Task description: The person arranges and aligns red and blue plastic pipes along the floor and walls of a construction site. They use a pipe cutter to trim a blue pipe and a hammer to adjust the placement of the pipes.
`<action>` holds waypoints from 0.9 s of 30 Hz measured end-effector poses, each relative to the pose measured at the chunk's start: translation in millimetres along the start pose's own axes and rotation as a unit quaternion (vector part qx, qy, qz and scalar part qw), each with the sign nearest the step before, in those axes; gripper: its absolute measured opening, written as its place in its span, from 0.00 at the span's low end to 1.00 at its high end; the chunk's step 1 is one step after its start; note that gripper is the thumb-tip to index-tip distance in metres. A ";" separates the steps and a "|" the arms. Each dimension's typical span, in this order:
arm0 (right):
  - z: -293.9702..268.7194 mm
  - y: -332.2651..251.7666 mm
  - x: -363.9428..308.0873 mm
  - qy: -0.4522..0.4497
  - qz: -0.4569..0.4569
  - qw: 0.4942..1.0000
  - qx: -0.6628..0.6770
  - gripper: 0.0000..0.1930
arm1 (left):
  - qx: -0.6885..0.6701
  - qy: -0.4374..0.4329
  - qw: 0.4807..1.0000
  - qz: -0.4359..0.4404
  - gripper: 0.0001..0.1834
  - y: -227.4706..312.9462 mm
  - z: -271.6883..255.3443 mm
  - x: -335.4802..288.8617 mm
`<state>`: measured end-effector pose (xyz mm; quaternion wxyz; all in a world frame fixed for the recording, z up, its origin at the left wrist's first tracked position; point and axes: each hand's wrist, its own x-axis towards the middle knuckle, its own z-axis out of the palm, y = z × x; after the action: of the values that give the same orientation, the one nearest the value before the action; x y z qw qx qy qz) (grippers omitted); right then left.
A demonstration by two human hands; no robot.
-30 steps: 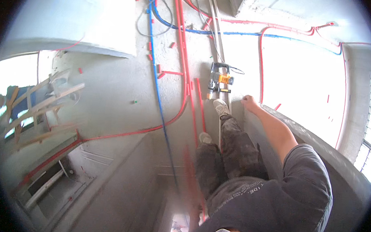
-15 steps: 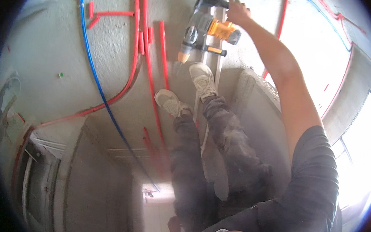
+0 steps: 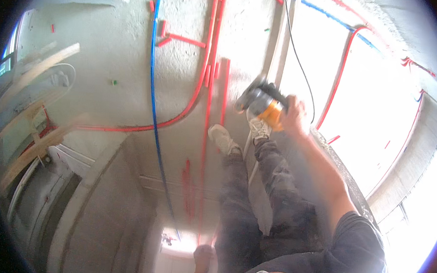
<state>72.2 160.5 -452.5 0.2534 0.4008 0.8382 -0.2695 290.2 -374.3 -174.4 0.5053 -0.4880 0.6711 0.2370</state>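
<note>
A grey, black and yellow rotary hammer drill (image 3: pixel 271 112) hangs from my right hand (image 3: pixel 295 116), whose fingers are closed round its handle. It is smeared by motion, and its front end is hard to make out. The drill partly covers my right shoe (image 3: pixel 261 129); my left shoe (image 3: pixel 222 138) is beside it on the grey floor. Low by my left leg is my left hand (image 3: pixel 204 255), blurred and away from the drill. Its fingers are not clear enough to read.
Red conduits (image 3: pixel 200 83) and a blue pipe (image 3: pixel 154 78) run across the rough floor, with short red pieces (image 3: pixel 184 39) near them. A thin dark cable (image 3: pixel 301 59) trails past a long pale metal rail (image 3: pixel 281 46). Wooden boards (image 3: pixel 39 72) lean at the left.
The drill and my right hand have come down and closer to my legs, and the drill has turned. My view has shifted, bringing the cable and wooden boards into sight. My left hand shows more.
</note>
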 end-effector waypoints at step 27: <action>-181.0 -35.8 -381.4 -0.239 -0.399 0.854 -0.233 0.15 | -0.176 -0.272 0.803 0.501 0.10 144.4 10.1 -94.1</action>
<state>215.4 55.8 -67.7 0.4029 -0.1162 0.8777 -0.2318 166.8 -267.6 -118.0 0.3838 -0.0802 0.6039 0.6939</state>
